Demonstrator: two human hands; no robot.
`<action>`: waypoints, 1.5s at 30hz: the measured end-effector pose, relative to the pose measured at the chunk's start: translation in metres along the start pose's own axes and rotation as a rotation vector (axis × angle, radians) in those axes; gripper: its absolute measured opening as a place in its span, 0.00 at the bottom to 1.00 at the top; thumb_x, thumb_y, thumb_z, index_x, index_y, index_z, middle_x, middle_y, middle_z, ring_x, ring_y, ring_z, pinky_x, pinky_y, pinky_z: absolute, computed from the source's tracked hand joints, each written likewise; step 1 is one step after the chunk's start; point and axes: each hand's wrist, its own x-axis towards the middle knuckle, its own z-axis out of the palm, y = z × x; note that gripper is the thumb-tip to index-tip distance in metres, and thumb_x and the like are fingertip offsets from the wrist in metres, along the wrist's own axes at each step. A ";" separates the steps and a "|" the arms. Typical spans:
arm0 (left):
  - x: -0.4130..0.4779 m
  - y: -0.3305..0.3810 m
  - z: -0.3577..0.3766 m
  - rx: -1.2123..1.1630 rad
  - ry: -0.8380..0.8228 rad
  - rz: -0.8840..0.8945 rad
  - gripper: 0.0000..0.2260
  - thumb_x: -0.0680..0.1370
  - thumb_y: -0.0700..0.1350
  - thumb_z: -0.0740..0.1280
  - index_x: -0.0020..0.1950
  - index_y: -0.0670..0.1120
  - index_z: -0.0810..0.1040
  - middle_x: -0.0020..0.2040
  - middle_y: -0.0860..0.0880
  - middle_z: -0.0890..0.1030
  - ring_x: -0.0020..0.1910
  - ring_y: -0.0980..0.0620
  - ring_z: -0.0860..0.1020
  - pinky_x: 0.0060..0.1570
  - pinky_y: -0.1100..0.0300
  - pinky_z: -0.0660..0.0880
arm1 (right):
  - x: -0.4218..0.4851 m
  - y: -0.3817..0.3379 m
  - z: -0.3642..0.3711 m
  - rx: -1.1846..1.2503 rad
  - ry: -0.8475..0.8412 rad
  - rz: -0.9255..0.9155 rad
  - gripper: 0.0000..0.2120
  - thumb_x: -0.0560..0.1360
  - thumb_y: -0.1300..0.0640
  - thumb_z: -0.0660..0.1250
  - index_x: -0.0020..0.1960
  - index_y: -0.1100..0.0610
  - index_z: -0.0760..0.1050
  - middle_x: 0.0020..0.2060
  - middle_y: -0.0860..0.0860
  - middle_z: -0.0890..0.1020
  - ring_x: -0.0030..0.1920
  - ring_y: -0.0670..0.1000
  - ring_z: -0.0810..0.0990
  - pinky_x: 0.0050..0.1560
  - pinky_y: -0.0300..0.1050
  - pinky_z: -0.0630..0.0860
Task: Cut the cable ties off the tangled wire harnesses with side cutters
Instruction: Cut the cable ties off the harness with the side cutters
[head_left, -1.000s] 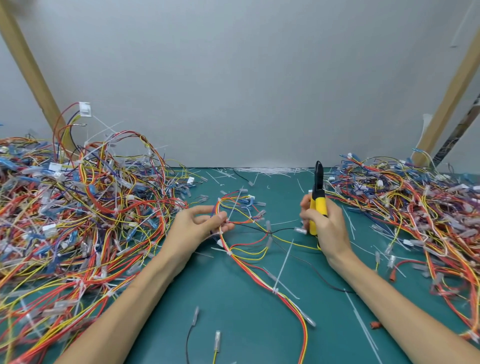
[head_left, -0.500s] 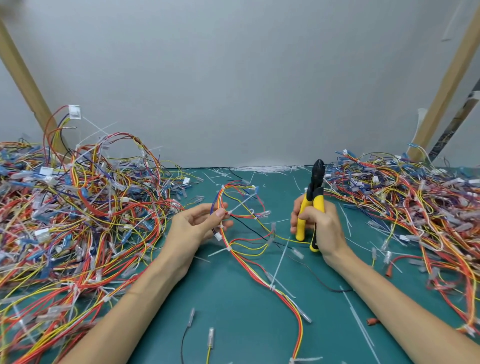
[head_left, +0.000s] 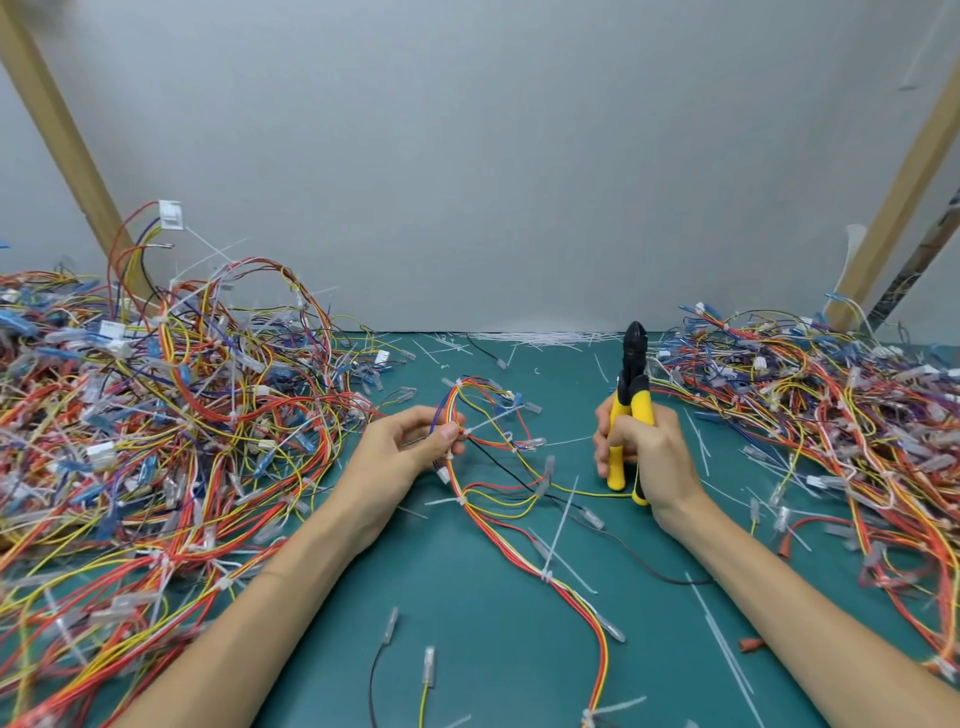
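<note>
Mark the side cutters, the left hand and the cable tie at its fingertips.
side cutters (head_left: 634, 371), head view, black head above the yellow handles.
left hand (head_left: 408, 457), head view, middle of the hand.
cable tie (head_left: 489, 423), head view, white tail off the wire harness (head_left: 505, 539).

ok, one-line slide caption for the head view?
Left hand pinches a cable-tied wire harness while the right hand holds yellow-handled side cutters upright over a green mat.

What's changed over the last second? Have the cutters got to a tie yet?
Not yet. The right hand has let the yellow handles of the side cutters spread apart; a second ago they were squeezed together. The tool still stands tip-up, clear of the wires. The left hand still pinches the wire harness beside a white cable tie.
</note>
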 end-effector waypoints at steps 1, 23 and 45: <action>0.000 0.000 0.001 0.000 0.005 -0.001 0.05 0.79 0.39 0.67 0.52 0.42 0.81 0.45 0.47 0.85 0.43 0.56 0.82 0.50 0.63 0.78 | 0.000 0.000 0.000 -0.018 0.000 0.001 0.06 0.59 0.61 0.60 0.35 0.61 0.71 0.27 0.58 0.73 0.26 0.55 0.71 0.26 0.40 0.67; -0.011 0.003 0.018 0.405 0.203 0.162 0.06 0.83 0.38 0.59 0.48 0.38 0.73 0.34 0.47 0.78 0.30 0.54 0.80 0.32 0.67 0.74 | -0.001 -0.002 0.000 -0.065 -0.087 -0.028 0.05 0.62 0.61 0.60 0.37 0.61 0.71 0.26 0.56 0.71 0.26 0.54 0.69 0.27 0.43 0.67; -0.012 0.008 0.011 0.331 0.217 0.102 0.08 0.82 0.42 0.63 0.49 0.38 0.78 0.34 0.49 0.82 0.28 0.52 0.78 0.35 0.61 0.76 | -0.013 0.006 0.015 -1.116 0.130 -0.331 0.15 0.65 0.51 0.69 0.48 0.45 0.67 0.38 0.44 0.75 0.39 0.54 0.73 0.36 0.45 0.64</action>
